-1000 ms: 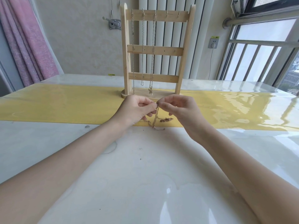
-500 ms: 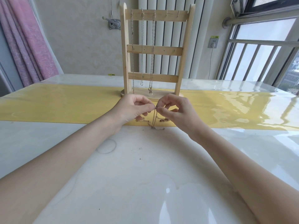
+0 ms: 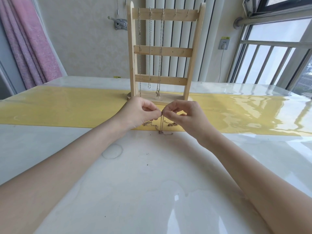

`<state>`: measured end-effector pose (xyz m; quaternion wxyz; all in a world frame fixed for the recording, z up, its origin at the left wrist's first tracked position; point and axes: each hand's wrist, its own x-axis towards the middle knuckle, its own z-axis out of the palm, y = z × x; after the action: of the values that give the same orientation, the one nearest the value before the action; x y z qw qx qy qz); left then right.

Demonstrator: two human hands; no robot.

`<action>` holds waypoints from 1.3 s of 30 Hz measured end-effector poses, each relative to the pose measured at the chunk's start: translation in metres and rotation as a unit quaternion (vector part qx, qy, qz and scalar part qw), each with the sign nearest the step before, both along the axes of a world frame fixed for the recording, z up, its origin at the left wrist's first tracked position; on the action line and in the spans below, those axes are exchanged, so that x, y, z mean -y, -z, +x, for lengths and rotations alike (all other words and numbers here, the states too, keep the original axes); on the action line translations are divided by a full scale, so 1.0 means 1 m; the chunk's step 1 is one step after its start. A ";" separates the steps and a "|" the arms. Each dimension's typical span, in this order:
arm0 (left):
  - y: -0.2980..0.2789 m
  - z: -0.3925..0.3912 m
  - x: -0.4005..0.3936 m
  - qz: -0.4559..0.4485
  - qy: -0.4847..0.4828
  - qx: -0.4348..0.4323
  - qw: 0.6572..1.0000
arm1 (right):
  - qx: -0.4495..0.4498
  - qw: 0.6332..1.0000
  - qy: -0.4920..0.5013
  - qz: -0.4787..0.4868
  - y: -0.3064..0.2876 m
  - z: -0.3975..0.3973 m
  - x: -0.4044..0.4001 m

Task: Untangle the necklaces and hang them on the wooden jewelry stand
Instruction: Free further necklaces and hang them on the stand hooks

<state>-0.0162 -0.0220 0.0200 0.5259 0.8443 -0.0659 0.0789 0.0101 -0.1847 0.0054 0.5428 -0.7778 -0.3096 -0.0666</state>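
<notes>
Left hand (image 3: 138, 112) and right hand (image 3: 184, 114) both have fingertips pinched on the top of a thin gold chain necklace (image 3: 161, 123), which hangs straight down from the fingers, long axis vertical, tail on the glossy white table (image 3: 152, 183). Looks past halfway: three silvery chains (image 3: 150, 48) already hang on the tall pale wooden jewelry stand (image 3: 164, 53) just beyond the fingers. Loose gold chain bits (image 3: 172, 123) lie under the right fingers, still to sort, I'd guess.

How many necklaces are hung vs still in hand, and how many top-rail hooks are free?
Necklaces hanging on the stand: 3
Chain pinched by left hand and right hand: 1, possibly more tangled together, cannot tell
Free hooks: 2
Total necklaces: at least 4
</notes>
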 end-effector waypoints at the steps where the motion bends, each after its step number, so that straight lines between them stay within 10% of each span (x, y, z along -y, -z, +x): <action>1: 0.000 0.000 0.000 -0.001 0.001 -0.001 1.000 | -0.016 1.000 -0.005 0.010 0.000 0.000 0.000; 21: 0.004 -0.003 0.003 0.166 0.042 0.084 0.982 | 0.053 0.991 0.019 -0.125 0.006 -0.001 -0.003; 35: 0.008 0.001 0.005 -0.021 0.055 0.001 0.998 | 0.007 0.999 0.038 -0.027 0.004 -0.003 -0.007; 39: 0.002 0.003 0.002 0.055 0.064 0.052 0.995 | 0.003 0.998 0.041 -0.042 0.006 -0.002 -0.007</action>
<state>-0.0127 -0.0242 0.0181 0.4788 0.8606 -0.1515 0.0847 0.0079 -0.1777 -0.0006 0.5058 -0.8118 -0.2813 -0.0781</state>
